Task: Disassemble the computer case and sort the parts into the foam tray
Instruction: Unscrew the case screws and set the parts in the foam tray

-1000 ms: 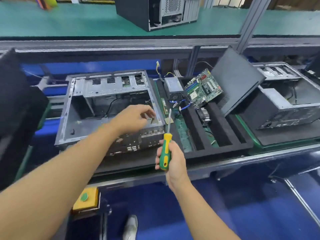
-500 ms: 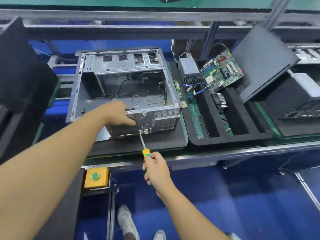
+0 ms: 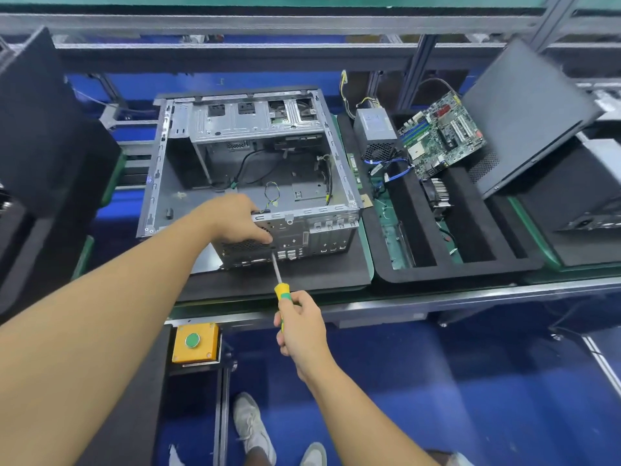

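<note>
Steel sheet makes up the computer case (image 3: 336,153), which lies open side up on a black mat (image 3: 302,274) at the middle of the bench, with the foam tray (image 3: 453,272) just to its right. The left hand (image 3: 235,218) is curled over the near rim, its fingers folded down onto the perforated rear panel; the right hand (image 3: 302,327) is closed round the yellow-and-green handle of the screwdriver (image 3: 281,290), whose tip meets that panel just beside the left fingertips.

That closeness seems the main hazard; if the tip cams out of a screw head, it would likely skid into the bracing fingers or scratch the panel. The shaft leans up from below, not square to the panel, so a stripped head looks possible under hard pressure. I cannot tell whether the tip is seated in a screw at all.

A freed screw could drop off the near edge of the bench to the floor; loose wires (image 3: 272,193) inside the case may snag whatever part comes out next. In the tray, the motherboard (image 3: 440,136) sits tilted against the power supply (image 3: 374,129); a jolt to the bench might tip it.
</note>
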A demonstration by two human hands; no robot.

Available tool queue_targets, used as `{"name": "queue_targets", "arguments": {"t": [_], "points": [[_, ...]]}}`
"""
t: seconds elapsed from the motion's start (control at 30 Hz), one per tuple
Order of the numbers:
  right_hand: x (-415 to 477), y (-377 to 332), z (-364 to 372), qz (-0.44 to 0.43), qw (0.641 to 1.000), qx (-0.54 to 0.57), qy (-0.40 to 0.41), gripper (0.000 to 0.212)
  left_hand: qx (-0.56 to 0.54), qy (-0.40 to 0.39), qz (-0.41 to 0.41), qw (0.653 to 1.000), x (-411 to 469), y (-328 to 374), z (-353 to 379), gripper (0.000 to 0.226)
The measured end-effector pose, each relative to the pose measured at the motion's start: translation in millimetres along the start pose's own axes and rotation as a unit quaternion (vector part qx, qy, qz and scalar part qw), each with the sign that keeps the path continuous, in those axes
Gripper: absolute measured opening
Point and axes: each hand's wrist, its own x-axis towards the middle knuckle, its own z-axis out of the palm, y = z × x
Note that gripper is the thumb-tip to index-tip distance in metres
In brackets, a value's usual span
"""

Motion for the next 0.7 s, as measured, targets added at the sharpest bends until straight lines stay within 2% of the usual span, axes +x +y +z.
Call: {"name": "queue_targets", "arguments": {"t": [0.7], "points": [[5.6,8.0,0.1,0.030,0.999,0.032,0.016,0.012,-0.010,-0.001,-0.001,1.000,2.4,-3.4,1.4,0.043]]}}
